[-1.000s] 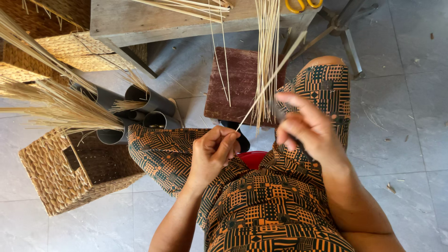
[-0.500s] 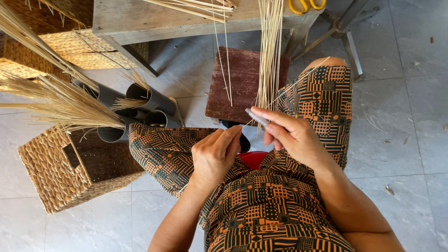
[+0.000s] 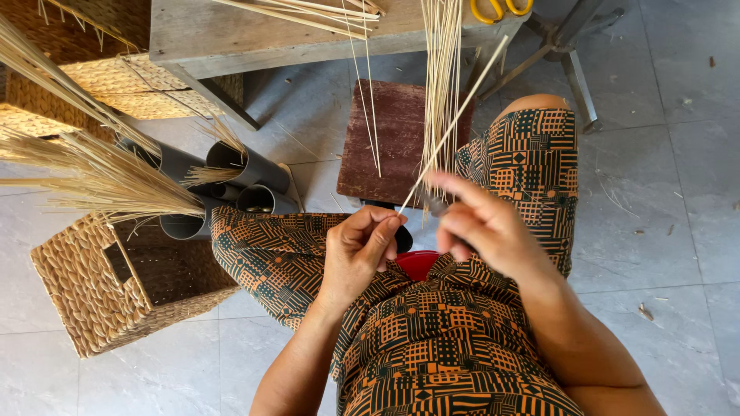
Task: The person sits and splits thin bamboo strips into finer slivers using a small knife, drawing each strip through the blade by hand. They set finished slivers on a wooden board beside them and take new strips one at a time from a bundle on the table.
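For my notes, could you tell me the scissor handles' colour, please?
Yellow; the scissor handles show in the head view.

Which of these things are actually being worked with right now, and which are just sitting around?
In use:
left hand
right hand
thin reed strip
small dark tool

Lying about:
woven basket
grey tubes
yellow-handled scissors
wooden stool

Ahead of the left hand (image 3: 358, 250) and right hand (image 3: 486, 227), a hanging bundle of thin sticks (image 3: 441, 85) and the dark wooden stool (image 3: 393, 139) block the way forward. Beyond them the bench (image 3: 254, 38) edge closes off the top. To the left of the left hand, grey pipes (image 3: 247, 181) and a woven basket (image 3: 100, 289) crowd the floor. Right of the right hand, past the knee, the tiled floor (image 3: 663, 192) lies open.
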